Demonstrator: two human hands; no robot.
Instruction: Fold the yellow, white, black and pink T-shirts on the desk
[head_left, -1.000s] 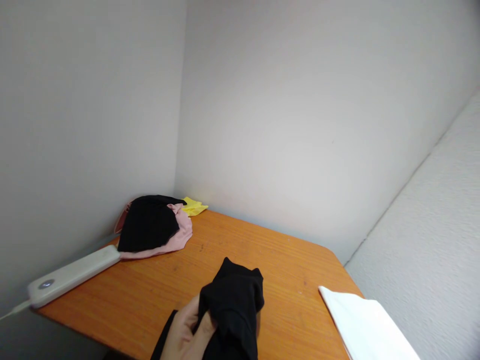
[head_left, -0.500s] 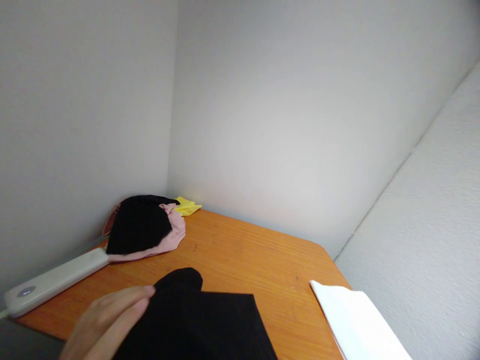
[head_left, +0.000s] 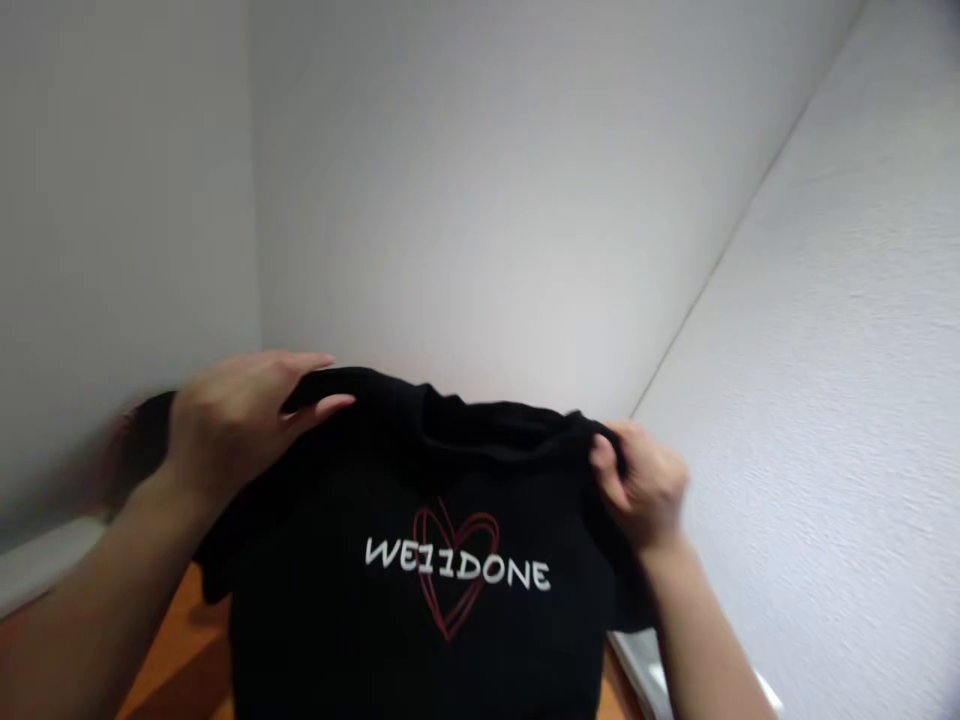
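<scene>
I hold a black T-shirt (head_left: 390, 630) spread out in front of me, above the orange table (head_left: 172, 650). White letters "WE11DONE" over a red heart outline show on its chest. My left hand (head_left: 232, 420) grips the shirt's left shoulder, fingers folded over the top edge. At the right shoulder my right hand (head_left: 645, 485) pinches the fabric. The shirt hides most of the table and what lies on it.
Plain white walls meet in a corner behind the shirt. A white flat device (head_left: 41, 570) lies at the table's left edge. A bit of white folded cloth (head_left: 645, 675) shows at the lower right. A blurred dark garment (head_left: 146, 430) sits at the left behind my hand.
The black garment was bunched in one hand low over the table; now both hands hold it up, unfolded and spread by its shoulders. The view has swung left and up.
</scene>
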